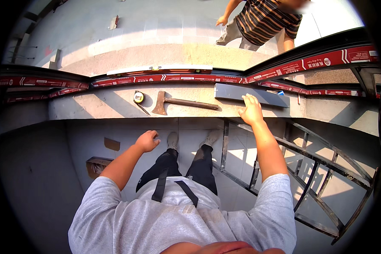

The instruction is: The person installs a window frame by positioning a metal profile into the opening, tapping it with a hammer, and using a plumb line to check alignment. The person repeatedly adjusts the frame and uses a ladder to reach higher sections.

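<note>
My right hand (251, 109) reaches forward with fingers spread and rests on the near edge of a flat dark grey metal piece (249, 95) lying on the concrete sill (106, 106). My left hand (147, 140) hangs lower in the air, loosely curled and holding nothing. On the sill to the left lie a hatchet with a wooden handle (178, 102) and a yellow tape measure (138, 97).
A dark window frame wrapped in red tape (169, 78) runs along the sill. A metal ladder frame (317, 169) leans at my right. Another person in a striped shirt (262, 21) stands outside beyond the frame. Cardboard pieces (98, 165) lie on the floor at left.
</note>
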Demonstrator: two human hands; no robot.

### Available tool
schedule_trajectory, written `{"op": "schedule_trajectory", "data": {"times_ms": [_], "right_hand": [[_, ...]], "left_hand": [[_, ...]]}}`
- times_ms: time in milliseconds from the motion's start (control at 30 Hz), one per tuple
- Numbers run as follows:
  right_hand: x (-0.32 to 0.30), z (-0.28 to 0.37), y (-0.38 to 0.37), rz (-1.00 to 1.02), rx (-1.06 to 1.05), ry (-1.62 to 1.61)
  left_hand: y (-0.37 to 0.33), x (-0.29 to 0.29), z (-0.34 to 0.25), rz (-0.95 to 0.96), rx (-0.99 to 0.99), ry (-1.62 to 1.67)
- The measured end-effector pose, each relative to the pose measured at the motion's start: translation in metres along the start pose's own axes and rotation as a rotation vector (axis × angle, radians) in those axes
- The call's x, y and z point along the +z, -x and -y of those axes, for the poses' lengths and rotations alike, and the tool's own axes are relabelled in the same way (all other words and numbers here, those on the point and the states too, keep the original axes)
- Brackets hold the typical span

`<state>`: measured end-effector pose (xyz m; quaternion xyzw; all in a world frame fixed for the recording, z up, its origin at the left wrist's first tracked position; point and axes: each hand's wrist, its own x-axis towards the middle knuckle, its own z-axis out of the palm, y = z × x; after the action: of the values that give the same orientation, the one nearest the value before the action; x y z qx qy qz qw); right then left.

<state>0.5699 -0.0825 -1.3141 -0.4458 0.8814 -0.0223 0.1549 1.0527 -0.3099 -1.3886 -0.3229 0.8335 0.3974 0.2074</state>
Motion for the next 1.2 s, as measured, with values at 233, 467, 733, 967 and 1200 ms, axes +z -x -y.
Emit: {"op": "schedule_trajectory", "data": {"times_ms": [233, 467, 733, 967, 1200], "right_hand": [[0.061, -0.009, -0.091, 0.12, 0.033, 0.283], [0.022, -0.039, -0.083, 0.202, -0.185, 0.228], [-0.101, -0.047, 0.0, -0.33, -0.165, -0.239], [-0.216, -0.054, 0.094, -0.546, -0.24, -0.564], [-0.348, -0.026, 0.169, -0.443, -0.208, -1.117]], "left_hand": [[0.14, 0.054, 0.059, -0.192, -0.597, 0.082], [0.136, 0.101, -0.039, -0.203, -0.618, 0.412], [0.078, 0.011, -0.213, -0.219, -0.221, 0.334], [0.033, -0.093, -0.299, -0.267, 0.061, 0.246], [0.026, -0.181, -0.395, -0.207, 0.515, 0.176]]}}
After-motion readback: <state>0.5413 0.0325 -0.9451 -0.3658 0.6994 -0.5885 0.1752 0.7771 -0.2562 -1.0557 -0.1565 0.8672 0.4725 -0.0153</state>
